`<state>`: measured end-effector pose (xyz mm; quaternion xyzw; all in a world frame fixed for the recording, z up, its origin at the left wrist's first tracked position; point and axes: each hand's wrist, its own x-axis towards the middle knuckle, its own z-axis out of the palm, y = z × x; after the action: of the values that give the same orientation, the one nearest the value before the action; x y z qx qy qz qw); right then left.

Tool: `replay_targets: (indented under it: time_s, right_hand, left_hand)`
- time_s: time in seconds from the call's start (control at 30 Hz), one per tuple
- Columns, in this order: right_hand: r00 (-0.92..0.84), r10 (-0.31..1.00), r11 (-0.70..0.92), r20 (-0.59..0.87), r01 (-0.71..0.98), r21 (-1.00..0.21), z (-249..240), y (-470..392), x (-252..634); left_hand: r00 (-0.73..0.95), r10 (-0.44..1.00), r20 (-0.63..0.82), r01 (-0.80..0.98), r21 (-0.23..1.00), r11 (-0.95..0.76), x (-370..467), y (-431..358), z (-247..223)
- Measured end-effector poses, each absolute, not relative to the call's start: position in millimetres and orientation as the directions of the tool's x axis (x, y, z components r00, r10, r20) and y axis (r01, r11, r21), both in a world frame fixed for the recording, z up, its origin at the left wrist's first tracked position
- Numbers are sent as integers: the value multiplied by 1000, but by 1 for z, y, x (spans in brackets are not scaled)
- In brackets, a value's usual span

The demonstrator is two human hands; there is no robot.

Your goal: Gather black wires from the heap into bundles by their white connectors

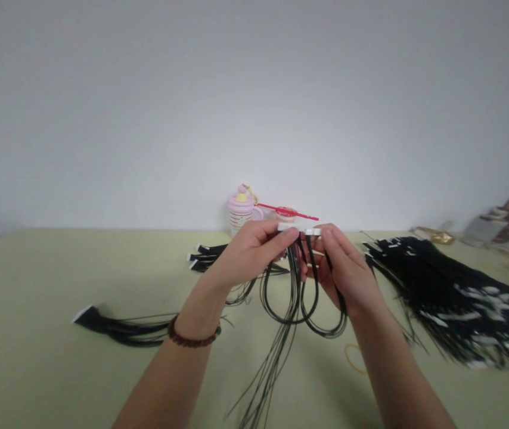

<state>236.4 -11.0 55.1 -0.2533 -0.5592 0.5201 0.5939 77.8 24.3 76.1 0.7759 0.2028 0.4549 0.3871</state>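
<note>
Left grip [254,251] pinched on a long white connector [285,227], right grip [348,262] on a shorter white connector [312,232]; both are held up off the desk [35,369] toward its far edge, side by side. Cannot tell whether they join. Main risk, as I judge it: the black wire loops [343,310] below could twist or snag on my fingers and pull a connector askew. The loose wire strands [288,316] trail toward the near edge and could catch under my forearm. Left of centre lies one wire bundle [120,330], close to my bracelet [194,342]; more bundles [212,256] sit behind my left wrist. A large harness pile [433,280] crowds the right side, limiting sideways room there. Yellow rubber band [349,363] beside my right forearm; lidded mug [240,214] at the far edge, partly hidden by my left grip.
</note>
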Motion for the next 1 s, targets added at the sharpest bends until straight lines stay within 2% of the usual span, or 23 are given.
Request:
replay_targets:
  time_s: [0.23,0.33,0.53,0.73,1.0]
  right_hand:
    - [-139,872,428,469,-244,-870,51,-10,233]
    - [-164,869,434,468,-203,-878,49,-9,232]
    - [-160,877,434,453,-144,-889,50,-9,231]
    - [-205,882,408,425,-124,-905,49,-8,231]
    - [-182,878,432,442,-95,-897,51,-10,228]
  left_hand:
    - [552,709,439,-99,879,-467,77,25,74]
    - [548,721,424,-136,896,-423,80,25,73]
    - [531,736,420,-91,892,-443,87,21,75]
    - [626,726,284,-119,955,-271,80,26,74]
    - [648,724,235,-139,972,-191,79,28,73]
